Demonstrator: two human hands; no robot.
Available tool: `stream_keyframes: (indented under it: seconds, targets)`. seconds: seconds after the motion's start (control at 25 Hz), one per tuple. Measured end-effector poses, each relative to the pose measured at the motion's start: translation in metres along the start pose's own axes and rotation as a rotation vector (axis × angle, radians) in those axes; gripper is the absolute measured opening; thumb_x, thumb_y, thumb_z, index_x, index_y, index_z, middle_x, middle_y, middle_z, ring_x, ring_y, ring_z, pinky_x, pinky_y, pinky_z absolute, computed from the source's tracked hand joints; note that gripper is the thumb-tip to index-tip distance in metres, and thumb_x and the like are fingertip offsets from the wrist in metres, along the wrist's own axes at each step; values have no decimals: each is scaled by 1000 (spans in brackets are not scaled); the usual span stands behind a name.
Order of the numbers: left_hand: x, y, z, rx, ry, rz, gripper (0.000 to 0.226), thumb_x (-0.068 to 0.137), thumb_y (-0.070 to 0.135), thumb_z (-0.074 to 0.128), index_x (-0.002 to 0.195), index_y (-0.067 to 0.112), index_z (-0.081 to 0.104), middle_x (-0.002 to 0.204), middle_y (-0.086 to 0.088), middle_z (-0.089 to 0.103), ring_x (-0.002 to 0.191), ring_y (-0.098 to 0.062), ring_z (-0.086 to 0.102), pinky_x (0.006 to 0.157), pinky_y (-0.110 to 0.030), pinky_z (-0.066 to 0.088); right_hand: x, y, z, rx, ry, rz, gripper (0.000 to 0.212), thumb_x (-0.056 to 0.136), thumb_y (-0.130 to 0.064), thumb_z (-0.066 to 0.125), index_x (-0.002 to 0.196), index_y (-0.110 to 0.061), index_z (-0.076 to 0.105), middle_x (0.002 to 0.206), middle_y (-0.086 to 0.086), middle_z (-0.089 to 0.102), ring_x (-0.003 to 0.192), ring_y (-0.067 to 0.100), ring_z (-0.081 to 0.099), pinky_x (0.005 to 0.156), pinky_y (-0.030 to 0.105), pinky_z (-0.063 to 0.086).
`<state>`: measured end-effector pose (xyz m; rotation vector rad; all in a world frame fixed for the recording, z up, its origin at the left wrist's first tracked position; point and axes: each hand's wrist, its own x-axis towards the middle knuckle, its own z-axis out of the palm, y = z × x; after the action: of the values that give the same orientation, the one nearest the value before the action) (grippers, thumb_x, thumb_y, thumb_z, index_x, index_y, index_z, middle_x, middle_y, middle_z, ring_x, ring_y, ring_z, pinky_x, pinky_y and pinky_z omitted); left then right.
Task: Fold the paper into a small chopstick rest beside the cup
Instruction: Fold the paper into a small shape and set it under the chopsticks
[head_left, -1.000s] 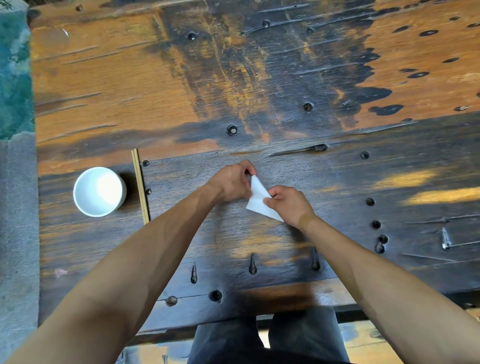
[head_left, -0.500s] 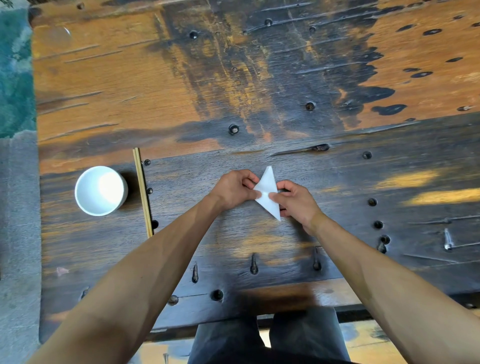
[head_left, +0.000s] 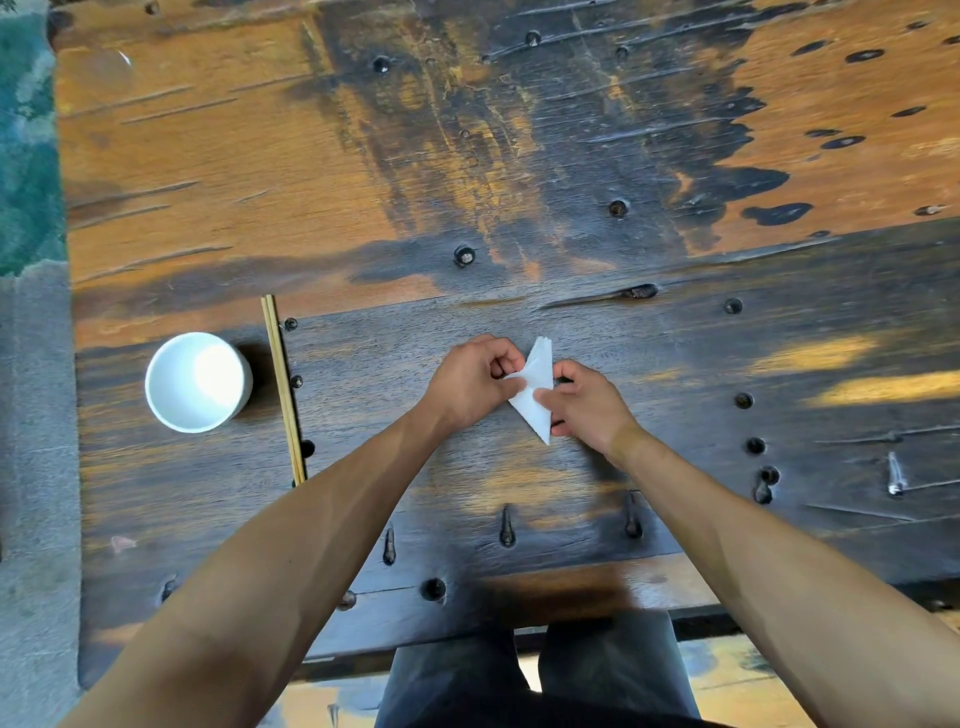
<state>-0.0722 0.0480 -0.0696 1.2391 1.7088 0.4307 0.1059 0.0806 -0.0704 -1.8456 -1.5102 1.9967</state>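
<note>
A white paper (head_left: 535, 395), folded into a long narrow kite shape, lies point-up at the middle of the wooden table (head_left: 467, 156). My left hand (head_left: 470, 382) pinches its left edge with thumb and fingers. My right hand (head_left: 587, 405) grips its right side, fingers curled over the fold. The paper's middle is partly hidden by my fingers. A white cup (head_left: 197, 382) stands at the left of the table. A pair of wooden chopsticks (head_left: 283, 389) lies just right of the cup, pointing away from me.
The table is old dark wood with iron studs and nail holes. Its left edge runs beside a grey floor and a green rug (head_left: 26, 156). My knees (head_left: 535, 675) show under the near edge.
The paper has turned from lying slanted to standing point-up and looks narrower. Both hands have closed in on its two sides.
</note>
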Motion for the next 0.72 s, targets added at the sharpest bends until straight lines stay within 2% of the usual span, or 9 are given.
stream_keyframes:
  seconds: [0.12,0.24,0.36,0.52,0.72]
  targets:
    - [3,0,-1,174,-6,-25,13,82,18,70,85,26,62,80,14,61,78,-10,57,71,-29,47,0,-4,3,-494,144,-187,16,89,-30,65,104,-24,61,97,-9,64,83,12,58,70,32,49]
    - [5,2,-2,308,-18,10,14,82,19,68,85,28,59,83,11,61,89,-16,56,81,-34,45,8,-8,1,-474,208,-221,18,87,-26,69,103,-24,63,101,-8,57,89,12,56,75,30,47]
    - [7,-1,-1,419,-16,98,11,83,17,65,89,25,60,93,5,62,96,-20,51,85,-36,42,15,-12,-7,-493,152,-288,17,83,-20,72,92,-29,61,97,-11,55,88,13,56,76,31,46]
    - [1,-14,1,555,33,336,10,87,18,63,96,22,64,97,2,61,95,-22,53,77,-32,41,9,-8,-8,-732,99,-381,12,86,-21,67,92,-31,62,97,-16,52,77,8,50,66,25,35]
    - [-7,-30,3,636,97,602,15,91,23,61,103,20,69,100,-1,63,87,-24,61,65,-34,51,1,6,-9,-814,142,-466,11,89,-24,64,97,-31,62,104,-14,55,81,10,55,68,25,36]
